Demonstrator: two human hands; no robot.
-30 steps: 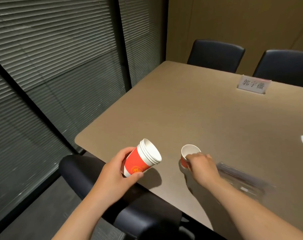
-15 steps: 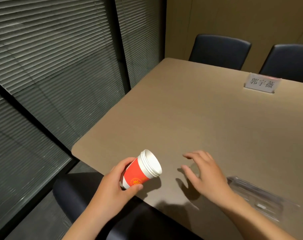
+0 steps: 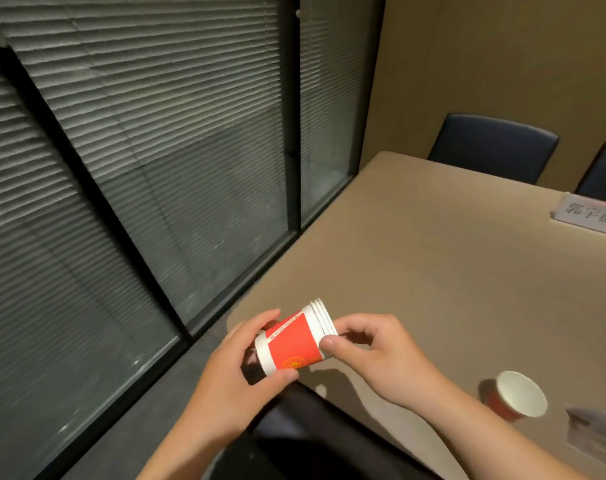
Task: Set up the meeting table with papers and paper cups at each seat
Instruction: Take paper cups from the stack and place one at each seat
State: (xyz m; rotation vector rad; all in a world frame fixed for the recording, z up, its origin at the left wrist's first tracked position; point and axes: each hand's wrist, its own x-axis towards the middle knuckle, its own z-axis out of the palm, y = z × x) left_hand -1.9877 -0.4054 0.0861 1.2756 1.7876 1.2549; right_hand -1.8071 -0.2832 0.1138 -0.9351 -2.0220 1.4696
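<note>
Gripping cup stack point(image 3: 294, 341) | both hands: left hand point(image 3: 239, 372), right hand point(image 3: 374, 355) | tilted

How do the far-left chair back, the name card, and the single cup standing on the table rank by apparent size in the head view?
1. Far-left chair back, largest though farthest away.
2. Name card and single cup look alike; the cup is much nearer the camera, so I won't rank them.

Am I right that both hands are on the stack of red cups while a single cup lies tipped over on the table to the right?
Not quite: the single cup stands upright on the table, as the head view shows. Both the left hand and right hand do hold the stack of red cups.
</note>
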